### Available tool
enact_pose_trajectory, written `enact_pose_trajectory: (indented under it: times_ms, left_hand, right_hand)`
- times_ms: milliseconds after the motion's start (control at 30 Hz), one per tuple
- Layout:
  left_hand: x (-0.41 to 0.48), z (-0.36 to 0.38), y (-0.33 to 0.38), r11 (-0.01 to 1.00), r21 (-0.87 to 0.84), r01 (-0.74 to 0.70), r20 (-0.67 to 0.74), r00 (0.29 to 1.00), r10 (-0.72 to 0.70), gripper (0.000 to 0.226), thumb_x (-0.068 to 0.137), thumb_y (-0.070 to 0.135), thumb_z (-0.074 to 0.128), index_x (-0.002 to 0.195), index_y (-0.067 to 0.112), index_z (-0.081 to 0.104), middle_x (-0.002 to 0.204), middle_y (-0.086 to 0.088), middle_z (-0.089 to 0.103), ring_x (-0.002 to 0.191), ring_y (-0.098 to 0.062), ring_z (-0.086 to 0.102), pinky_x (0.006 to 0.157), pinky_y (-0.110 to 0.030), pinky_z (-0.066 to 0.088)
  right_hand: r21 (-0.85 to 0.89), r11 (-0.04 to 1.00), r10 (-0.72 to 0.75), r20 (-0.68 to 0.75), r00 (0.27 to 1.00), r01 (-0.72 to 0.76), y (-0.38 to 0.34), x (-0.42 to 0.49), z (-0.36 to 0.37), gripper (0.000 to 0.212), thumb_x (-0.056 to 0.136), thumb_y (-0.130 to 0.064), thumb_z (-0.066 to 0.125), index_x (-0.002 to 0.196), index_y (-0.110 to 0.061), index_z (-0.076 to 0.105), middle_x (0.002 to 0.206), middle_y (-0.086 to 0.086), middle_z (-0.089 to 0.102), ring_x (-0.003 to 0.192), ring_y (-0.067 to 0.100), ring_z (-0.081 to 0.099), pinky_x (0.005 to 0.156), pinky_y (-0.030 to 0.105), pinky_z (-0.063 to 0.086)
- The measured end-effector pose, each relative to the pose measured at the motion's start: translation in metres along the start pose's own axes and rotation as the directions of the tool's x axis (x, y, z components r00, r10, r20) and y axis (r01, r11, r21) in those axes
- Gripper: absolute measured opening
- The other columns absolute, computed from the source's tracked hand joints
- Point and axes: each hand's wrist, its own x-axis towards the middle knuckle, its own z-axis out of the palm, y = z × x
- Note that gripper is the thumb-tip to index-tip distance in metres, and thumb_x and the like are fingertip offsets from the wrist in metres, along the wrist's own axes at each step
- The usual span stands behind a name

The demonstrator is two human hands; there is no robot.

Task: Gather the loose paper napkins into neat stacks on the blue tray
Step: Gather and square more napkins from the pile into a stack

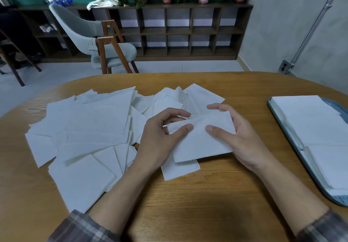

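Several loose white paper napkins [88, 126] lie scattered over the left and middle of the wooden table [207, 194]. A small bundle of napkins [201, 140] is held between both hands at the table's centre. My left hand [160, 136] grips its left edge with thumb on top and fingers curled behind. My right hand [237, 136] grips its right edge the same way. One napkin [180, 170] pokes out beneath the bundle. The blue tray [308, 168] sits at the right edge, carrying neat napkin stacks [316, 121].
A grey chair [94, 36] with wooden legs stands beyond the table's far edge. A dark cubby shelf [188, 32] with potted plants lines the back wall. A wall socket [285, 66] is at the right.
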Motion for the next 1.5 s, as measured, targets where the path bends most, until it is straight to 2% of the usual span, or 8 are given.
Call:
enact_pose_trajectory:
  times_ms: [100, 233, 367, 600, 767, 900, 1200, 1500]
  left_hand:
    - [0.000, 0.001, -0.004, 0.999, 0.044, -0.019, -0.014, 1.000, 0.020, 0.018, 0.091, 0.017, 0.083, 0.104, 0.027, 0.076, 0.105, 0.014, 0.076, 0.105, -0.006, 0.071, 0.078, -0.025, 0.055]
    - [-0.002, -0.001, 0.001, 0.992, 0.122, -0.009, 0.078, 0.997, -0.001, 0.029, 0.092, 0.034, 0.081, 0.119, 0.038, 0.071, 0.124, 0.020, 0.067, 0.117, 0.000, 0.064, 0.094, -0.028, 0.056]
    - [-0.003, -0.002, 0.003, 0.995, 0.095, 0.021, 0.105, 0.994, -0.031, 0.034, 0.093, 0.028, 0.080, 0.122, 0.039, 0.067, 0.120, 0.022, 0.069, 0.105, -0.003, 0.069, 0.079, -0.025, 0.058]
    - [-0.003, -0.004, -0.008, 0.905, 0.392, -0.163, 0.152, 0.982, 0.111, 0.057, 0.092, 0.029, 0.080, 0.136, 0.046, 0.047, 0.102, 0.015, 0.065, 0.085, -0.009, 0.063, 0.070, -0.019, 0.051]
    - [-0.004, -0.011, -0.015, 0.795, 0.574, -0.194, 0.327, 0.945, -0.006, 0.044, 0.079, 0.042, 0.085, 0.109, 0.043, 0.053, 0.098, 0.017, 0.059, 0.079, -0.009, 0.060, 0.070, -0.029, 0.051]
    - [-0.007, -0.013, -0.015, 0.702, 0.661, -0.266, 0.449, 0.889, -0.087, 0.043, 0.067, 0.068, 0.085, 0.092, 0.040, 0.064, 0.090, 0.021, 0.061, 0.090, 0.001, 0.057, 0.065, -0.017, 0.036]
    - [-0.010, -0.009, -0.009, 0.858, 0.459, -0.230, 0.370, 0.928, 0.050, 0.011, 0.087, 0.020, 0.081, 0.081, 0.025, 0.073, 0.083, 0.012, 0.072, 0.086, -0.008, 0.068, 0.072, -0.014, 0.045]
    - [-0.009, -0.001, 0.004, 0.999, 0.036, -0.006, 0.190, 0.982, -0.001, 0.005, 0.098, 0.021, 0.074, 0.095, 0.017, 0.075, 0.090, -0.002, 0.074, 0.085, -0.013, 0.066, 0.079, -0.020, 0.050]
  right_hand:
    - [-0.102, 0.994, -0.038, -0.033, 0.999, 0.035, -0.001, 0.000, 0.000, 0.050, 0.093, -0.017, 0.077, 0.128, -0.048, 0.059, 0.109, -0.016, 0.071, 0.102, 0.014, 0.071, 0.076, 0.025, 0.057]
    - [0.113, 0.992, -0.054, 0.017, 0.998, 0.052, -0.005, -0.001, -0.002, 0.057, 0.090, -0.010, 0.075, 0.133, -0.041, 0.053, 0.111, 0.000, 0.073, 0.097, 0.022, 0.073, 0.072, 0.032, 0.060]
    - [0.026, 0.997, -0.068, -0.023, 0.997, 0.069, -0.005, -0.001, -0.003, 0.053, 0.094, -0.005, 0.072, 0.132, -0.035, 0.048, 0.111, 0.001, 0.074, 0.097, 0.020, 0.075, 0.072, 0.031, 0.061]
    - [-0.352, 0.928, -0.129, 0.004, 0.992, 0.122, 0.005, 0.001, -0.006, 0.024, 0.095, -0.001, 0.072, 0.101, -0.022, 0.083, 0.106, -0.020, 0.079, 0.111, -0.006, 0.067, 0.094, 0.006, 0.042]
    - [-0.497, 0.865, -0.174, -0.165, 0.971, 0.070, 0.019, 0.010, -0.018, 0.030, 0.095, -0.002, 0.069, 0.101, -0.029, 0.083, 0.107, -0.024, 0.077, 0.114, -0.009, 0.064, 0.098, 0.003, 0.039]
    - [-0.537, 0.842, -0.166, -0.179, 0.970, 0.045, 0.021, 0.010, -0.018, 0.030, 0.095, -0.004, 0.069, 0.103, -0.029, 0.083, 0.109, -0.026, 0.075, 0.114, -0.014, 0.061, 0.094, -0.002, 0.035]
    - [-0.474, 0.874, -0.197, -0.147, 0.969, 0.106, 0.014, 0.006, -0.014, 0.033, 0.097, -0.003, 0.066, 0.106, -0.031, 0.081, 0.110, -0.031, 0.074, 0.116, -0.013, 0.061, 0.097, 0.002, 0.037]
    - [-0.390, 0.896, -0.177, 0.127, 0.976, 0.213, 0.009, -0.001, -0.006, 0.044, 0.086, 0.000, 0.080, 0.118, -0.031, 0.076, 0.118, -0.020, 0.075, 0.119, 0.006, 0.067, 0.100, 0.031, 0.051]
